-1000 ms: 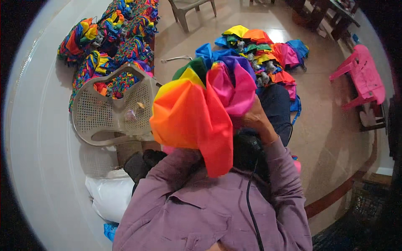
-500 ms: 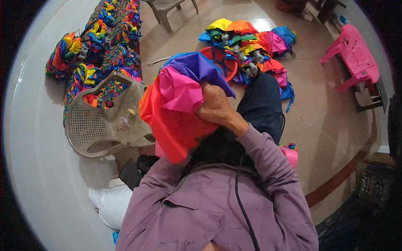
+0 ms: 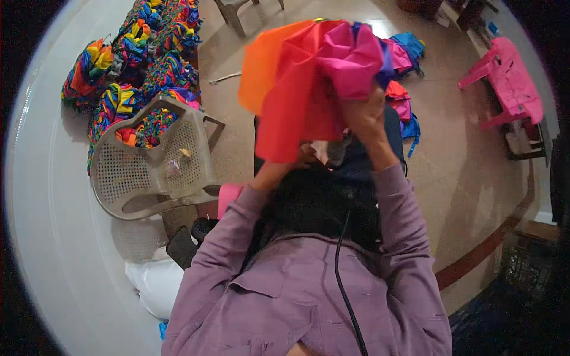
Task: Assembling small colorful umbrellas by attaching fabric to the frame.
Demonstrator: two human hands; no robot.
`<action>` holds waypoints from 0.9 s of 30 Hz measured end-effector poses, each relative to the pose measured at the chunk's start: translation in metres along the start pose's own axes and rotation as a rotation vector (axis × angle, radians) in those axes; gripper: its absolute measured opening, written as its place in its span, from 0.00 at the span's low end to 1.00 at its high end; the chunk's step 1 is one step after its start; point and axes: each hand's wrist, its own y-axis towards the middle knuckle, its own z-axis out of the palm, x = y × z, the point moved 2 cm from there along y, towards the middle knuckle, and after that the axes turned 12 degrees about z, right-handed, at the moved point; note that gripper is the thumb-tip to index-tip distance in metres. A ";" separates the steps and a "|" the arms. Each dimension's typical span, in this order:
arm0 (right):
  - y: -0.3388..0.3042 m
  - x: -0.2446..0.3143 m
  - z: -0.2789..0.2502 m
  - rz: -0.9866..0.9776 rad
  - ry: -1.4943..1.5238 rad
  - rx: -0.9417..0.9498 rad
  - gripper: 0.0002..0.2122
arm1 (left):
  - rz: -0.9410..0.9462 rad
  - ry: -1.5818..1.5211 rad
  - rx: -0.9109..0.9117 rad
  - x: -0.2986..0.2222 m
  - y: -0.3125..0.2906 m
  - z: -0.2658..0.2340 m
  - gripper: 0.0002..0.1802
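A loose bundle of rainbow-coloured cloth [image 3: 294,77], with orange, red, pink and purple panels, hangs raised in front of me. My right hand [image 3: 365,115] is closed on its right side, under the pink panel; motion blurs the fingers a little. Below the red panel is my left hand [image 3: 291,166], low and close to my lap. The cloth covers most of its fingers, so their grip cannot be made out. Something pale [image 3: 321,152] shows beside that hand, too blurred to name.
Braided-looking rainbow bundles [image 3: 169,74] are heaped at the far left, behind a beige perforated plastic chair [image 3: 178,151]. More rainbow cloth [image 3: 407,50] lies on the floor ahead, partly hidden. A pink plastic stool [image 3: 507,80] stands at the right. A white bag [image 3: 157,285] sits lower left.
The cloth bundle has gone up and to the right, fanning out wider, with my right hand moving along with it. My left hand has come into sight under it.
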 end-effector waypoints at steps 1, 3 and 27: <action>0.001 0.003 -0.013 -0.019 -0.076 -0.040 0.16 | -0.231 -0.120 -0.061 -0.008 0.000 -0.003 0.26; 0.004 0.003 -0.025 -0.062 -0.216 -0.108 0.16 | -0.197 -0.203 -0.146 -0.026 0.003 -0.024 0.27; -0.102 0.010 0.044 -0.064 0.117 0.569 0.18 | 0.187 0.439 -0.110 -0.122 0.004 0.017 0.22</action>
